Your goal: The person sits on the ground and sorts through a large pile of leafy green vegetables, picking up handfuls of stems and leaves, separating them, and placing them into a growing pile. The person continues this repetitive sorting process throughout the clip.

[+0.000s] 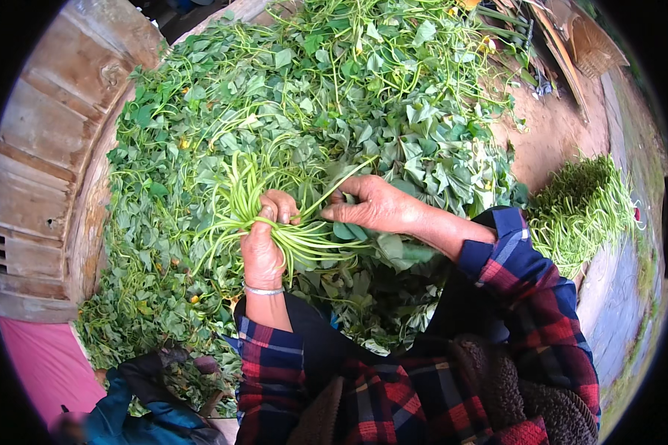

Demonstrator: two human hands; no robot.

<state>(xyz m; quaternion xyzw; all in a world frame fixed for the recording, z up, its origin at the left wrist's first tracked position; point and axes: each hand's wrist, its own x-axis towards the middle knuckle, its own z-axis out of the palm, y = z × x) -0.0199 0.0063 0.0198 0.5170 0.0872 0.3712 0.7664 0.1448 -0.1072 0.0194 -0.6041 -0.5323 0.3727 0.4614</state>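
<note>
My left hand (264,239) is closed around a thick bunch of pale green leaf stems (242,192), whose loose ends fan out on both sides. One longer stem (356,171) sticks out of this bunch toward the upper right and passes by the fingertips of my right hand (362,206). The thumb and forefinger of that hand are bent toward each other; blur hides whether they pinch the stem. Dark green leaves (350,231) show just below the right thumb. Under both hands spreads a broad heap of leafy vine cuttings (172,222), which look like sweet potato greens.
Bundled stems (579,217) stand in a pile at my right, by a stone-like edge. A woven basket (590,47) and split wood strips (556,53) lie at the upper right. Wooden panelling (39,150) curves along the left. Another person in teal (145,414) sits at lower left near pink cloth (50,361).
</note>
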